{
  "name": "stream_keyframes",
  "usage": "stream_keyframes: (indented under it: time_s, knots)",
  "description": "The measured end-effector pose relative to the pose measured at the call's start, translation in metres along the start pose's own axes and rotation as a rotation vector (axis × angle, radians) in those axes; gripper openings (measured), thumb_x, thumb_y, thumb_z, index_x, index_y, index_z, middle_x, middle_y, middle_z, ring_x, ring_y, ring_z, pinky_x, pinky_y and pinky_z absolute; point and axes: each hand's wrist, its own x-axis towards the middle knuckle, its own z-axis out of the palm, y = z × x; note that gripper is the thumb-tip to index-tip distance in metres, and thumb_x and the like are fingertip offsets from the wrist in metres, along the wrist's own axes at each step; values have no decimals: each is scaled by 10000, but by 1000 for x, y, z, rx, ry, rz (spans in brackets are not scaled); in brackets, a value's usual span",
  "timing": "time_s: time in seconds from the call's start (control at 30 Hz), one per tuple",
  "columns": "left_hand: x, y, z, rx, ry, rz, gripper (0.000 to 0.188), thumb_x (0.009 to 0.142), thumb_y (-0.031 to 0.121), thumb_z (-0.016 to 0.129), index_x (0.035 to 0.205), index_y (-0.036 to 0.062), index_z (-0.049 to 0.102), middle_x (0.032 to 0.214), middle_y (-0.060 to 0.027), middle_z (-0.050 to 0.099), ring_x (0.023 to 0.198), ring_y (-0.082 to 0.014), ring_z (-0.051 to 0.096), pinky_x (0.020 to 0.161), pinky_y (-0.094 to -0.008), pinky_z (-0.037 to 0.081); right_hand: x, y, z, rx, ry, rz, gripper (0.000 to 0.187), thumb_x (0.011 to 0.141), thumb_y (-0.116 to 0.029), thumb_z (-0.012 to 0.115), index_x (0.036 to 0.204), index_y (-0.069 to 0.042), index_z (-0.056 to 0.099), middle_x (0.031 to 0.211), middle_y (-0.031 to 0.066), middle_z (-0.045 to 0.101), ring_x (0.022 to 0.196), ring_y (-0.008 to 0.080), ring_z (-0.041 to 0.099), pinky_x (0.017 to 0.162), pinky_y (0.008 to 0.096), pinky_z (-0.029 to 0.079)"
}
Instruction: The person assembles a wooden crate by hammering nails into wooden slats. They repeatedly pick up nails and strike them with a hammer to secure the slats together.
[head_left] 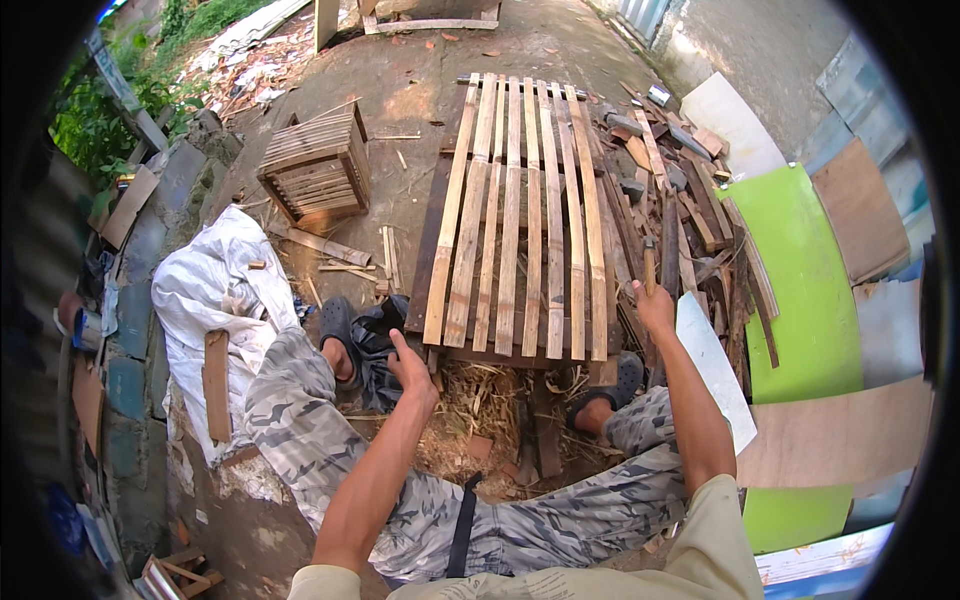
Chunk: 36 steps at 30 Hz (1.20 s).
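Note:
Slats of split bamboo [507, 230] lie side by side, lengthwise, over a low dark wooden bench [500, 354] in front of me. Gaps show between them, and their near ends are uneven. At the bench's near left corner is my left hand [412, 372], holding nothing that I can see, its thumb side up and a finger stretched out. Whether it touches the wood I cannot tell. My right hand [655, 308], to the right of the slats, is closed around the wooden handle of a tool [649, 264]. The tool's far end is too small to make out clearly.
A slatted wooden crate [315, 170] stands at the far left, beyond a white sack [215, 300]. Scrap wood [700, 220] is heaped right of the bench, beside a green panel [795, 280]. Shavings [470, 420] cover the ground between my feet.

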Motion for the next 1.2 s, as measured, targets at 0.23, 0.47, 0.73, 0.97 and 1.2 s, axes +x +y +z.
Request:
stream_keyframes:
  time_s: [0.23,0.47,0.73,0.97,1.2]
  knots:
    - [-5,-12,-8,-179,-230,135,824,1002,538,588,1551,71,188,1451,-130,445,1272,-311,505,1015,-492,476,-7,12,39,483,-334,222,986,721,-729,800,1148,145,639,1035,187,685,978,282,658,870,418,503]
    - [-10,-11,-8,-139,-373,123,672,1009,522,585,1474,130,299,1453,-112,427,1265,-287,480,1012,-635,418,46,21,50,410,-381,214,1163,707,-775,770,1306,191,527,1259,294,610,1202,337,610,979,442,489]
    - [-1,-27,10,-308,-107,10,773,955,622,606,1508,152,337,1479,-64,432,1335,-265,439,1101,-565,370,105,0,78,611,-494,260,1123,714,-719,804,1362,157,529,1361,286,575,1268,358,565,1062,432,427]
    - [-32,-17,21,-474,-257,-61,668,980,549,617,1468,128,441,1438,-83,476,1302,-288,486,1162,-495,391,109,-8,79,640,-499,317,1057,757,-672,793,1393,129,523,1431,261,544,1332,361,516,1127,444,382]
    - [-34,2,9,-482,-443,16,599,1022,475,581,1465,97,438,1418,-102,477,1317,-309,464,1164,-493,419,99,-38,63,679,-567,278,970,823,-626,753,1403,116,520,1413,267,564,1309,362,546,1126,435,399]
